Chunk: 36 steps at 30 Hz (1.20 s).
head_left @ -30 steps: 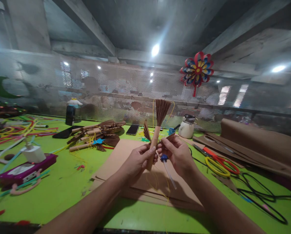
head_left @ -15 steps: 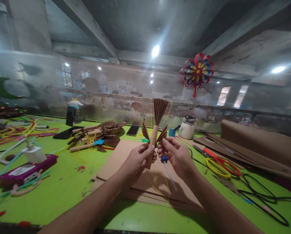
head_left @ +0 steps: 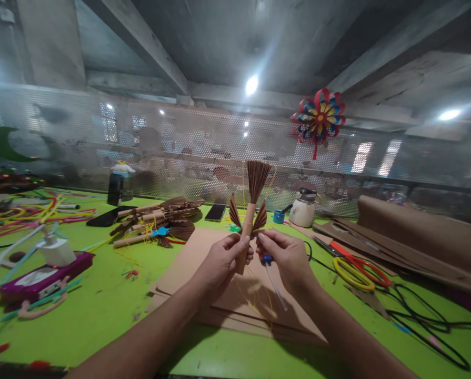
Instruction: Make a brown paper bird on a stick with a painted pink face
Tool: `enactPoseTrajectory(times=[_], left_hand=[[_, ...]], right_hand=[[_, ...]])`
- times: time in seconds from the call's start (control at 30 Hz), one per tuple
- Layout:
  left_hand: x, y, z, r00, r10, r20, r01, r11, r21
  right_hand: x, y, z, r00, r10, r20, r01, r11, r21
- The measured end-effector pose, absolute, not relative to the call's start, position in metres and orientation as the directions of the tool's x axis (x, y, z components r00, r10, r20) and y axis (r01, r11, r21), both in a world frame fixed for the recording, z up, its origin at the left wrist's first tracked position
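My left hand (head_left: 229, 258) is closed round the lower part of a brown paper tube (head_left: 248, 218), held upright. A pleated dark-brown paper fan (head_left: 258, 181) spreads from the tube's top. Smaller pleated pieces stand out on each side, a left one (head_left: 235, 213) and a right one (head_left: 260, 217). Beside the base of the right piece, my right hand (head_left: 280, 252) has thumb and fingers pinched together. What lies between these fingertips is too small to tell. Thin yellow string (head_left: 254, 302) hangs below the hands.
Under my hands lie stacked brown paper sheets (head_left: 180, 268). Similar paper pieces (head_left: 160, 221) are heaped at left, near a purple power strip (head_left: 46, 279). At right are scissors (head_left: 353, 271), a black cable (head_left: 428, 316) and rolled brown paper (head_left: 417, 226). A white jar (head_left: 302, 208) stands behind.
My right hand has let the right pleated piece show fully and moved its fingertips down to that piece's base. The tube has shifted slightly left in my left hand's hold.
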<state>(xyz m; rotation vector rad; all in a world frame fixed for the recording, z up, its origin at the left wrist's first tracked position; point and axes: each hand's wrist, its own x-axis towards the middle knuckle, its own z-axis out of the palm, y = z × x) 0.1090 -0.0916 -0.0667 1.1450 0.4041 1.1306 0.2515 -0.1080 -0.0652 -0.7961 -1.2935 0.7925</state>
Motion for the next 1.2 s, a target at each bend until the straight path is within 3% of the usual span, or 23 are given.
enactPoseTrajectory(times=[0.77, 0.93, 1.07, 1.2], left_hand=[[0.11, -0.09, -0.07, 0.438, 0.854, 0.28, -0.483, -0.038, 0.875], [0.111, -0.092, -0.069, 0.41, 0.874, 0.262, -0.467, -0.046, 0.883], [0.112, -0.092, -0.07, 0.399, 0.881, 0.254, -0.451, -0.052, 0.891], [0.113, -0.09, -0.074, 0.398, 0.881, 0.257, -0.454, -0.054, 0.889]], right_hand=[[0.248, -0.107, -0.069, 0.101, 0.744, 0.66, 0.174, 0.64, -0.748], [0.245, -0.107, -0.071, 0.095, 0.649, 0.755, 0.333, 0.694, -0.639], [0.242, -0.11, -0.072, 0.038, 0.514, 0.857, 0.559, 0.7, -0.444], [0.24, -0.112, -0.075, -0.039, 0.419, 0.907, 0.658, 0.694, -0.292]])
